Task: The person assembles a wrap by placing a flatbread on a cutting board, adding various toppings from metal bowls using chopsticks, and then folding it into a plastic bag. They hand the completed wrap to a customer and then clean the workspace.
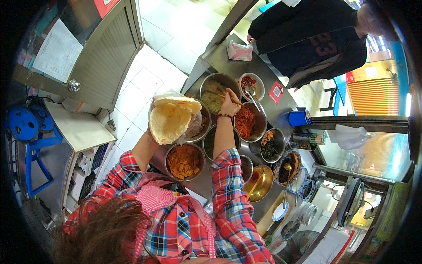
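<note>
My left hand (152,133) holds a pale round flatbread (171,118), folded partly open, in a clear plastic bag (195,127); the bread hides most of the fingers. In my right hand (229,104) is a pair of wooden chopsticks (234,100), their tips in a steel bowl of pale green shreds (212,101). Close to that hand is a bowl of orange shredded vegetable (244,122). Below the bread stands a bowl of orange-brown square pieces (183,161). Beyond my right hand, a white bowl of chopped red food (249,82) has spoons in it.
Across the steel counter (224,66) stands a person in dark clothes (306,46). Bowls of dark greens (273,150) and brown sauce (285,171), a yellow-toned bowl (260,184), a blue can (299,118) and a skewer holder (301,141) line the right. A door (105,59) is at left.
</note>
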Demonstrator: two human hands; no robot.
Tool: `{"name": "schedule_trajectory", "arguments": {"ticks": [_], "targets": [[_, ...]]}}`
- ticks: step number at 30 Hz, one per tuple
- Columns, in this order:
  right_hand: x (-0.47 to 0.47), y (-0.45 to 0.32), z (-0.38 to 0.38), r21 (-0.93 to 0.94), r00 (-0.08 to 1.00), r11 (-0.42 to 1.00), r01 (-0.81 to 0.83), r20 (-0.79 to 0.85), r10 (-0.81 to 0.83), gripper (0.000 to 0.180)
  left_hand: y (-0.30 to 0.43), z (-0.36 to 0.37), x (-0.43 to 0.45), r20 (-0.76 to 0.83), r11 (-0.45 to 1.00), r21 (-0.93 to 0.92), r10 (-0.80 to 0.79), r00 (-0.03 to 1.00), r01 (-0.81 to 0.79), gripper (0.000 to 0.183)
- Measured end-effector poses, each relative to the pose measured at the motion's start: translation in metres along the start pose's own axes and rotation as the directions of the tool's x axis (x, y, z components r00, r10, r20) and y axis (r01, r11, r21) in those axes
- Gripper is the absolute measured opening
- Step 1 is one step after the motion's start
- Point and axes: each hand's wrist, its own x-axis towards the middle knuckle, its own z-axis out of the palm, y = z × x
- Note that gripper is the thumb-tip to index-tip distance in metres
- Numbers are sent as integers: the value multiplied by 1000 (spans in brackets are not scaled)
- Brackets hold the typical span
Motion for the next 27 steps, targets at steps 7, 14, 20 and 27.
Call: {"name": "schedule_trajectory", "arguments": {"ticks": [7, 14, 20, 27], "targets": [[2, -2, 5, 140, 986, 984, -109, -114, 126, 16, 5, 1, 0, -10, 1000, 13, 3, 1000, -3, 65], [2, -4, 11, 228, 960, 959, -171, -181, 215, 15, 7, 3, 2, -9, 1000, 29, 2, 1000, -2, 66], [1, -9, 0, 314, 980, 932, -179, -30, 198, 16, 9, 4, 5, -5, 999, 35, 3, 1000, -3, 67], [-9, -6, -25, 456, 972, 858, -235, 97, 214, 21, 12, 11, 7, 16, 999, 42, 16, 1000, -17, 68]]}}
